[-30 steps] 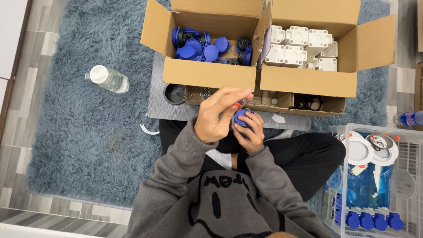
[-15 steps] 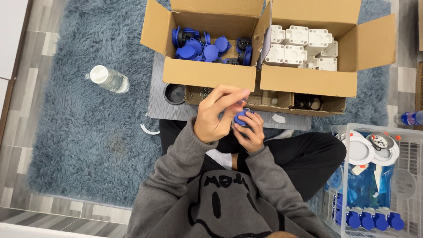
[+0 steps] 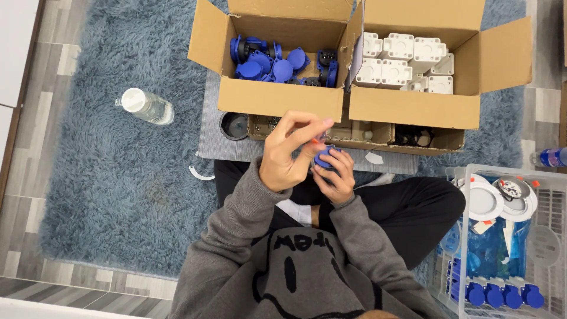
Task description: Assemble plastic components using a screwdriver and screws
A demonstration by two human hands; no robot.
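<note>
My right hand (image 3: 335, 175) is cupped around a small blue plastic part (image 3: 323, 157), held in front of my chest above my crossed legs. My left hand (image 3: 283, 155) is raised just left of it. Its fingertips are pinched over the top of the part on a small orange-tinted item (image 3: 311, 143) that is mostly hidden. Ahead of my hands stand two open cardboard boxes. The left box (image 3: 277, 97) holds several blue parts of the same kind (image 3: 273, 66). The right box (image 3: 413, 106) holds several white square housings (image 3: 404, 64).
The boxes rest on a grey mat (image 3: 209, 139) over a shaggy blue-grey rug (image 3: 106, 177). A clear water bottle (image 3: 144, 105) lies on the rug at left. A clear plastic crate (image 3: 466, 177) at lower right holds white round fittings and blue parts. A black cup (image 3: 234, 125) sits by the left box.
Almost nothing has changed. Both hands stay together on the blue part, with only slight finger movement of the left hand.
</note>
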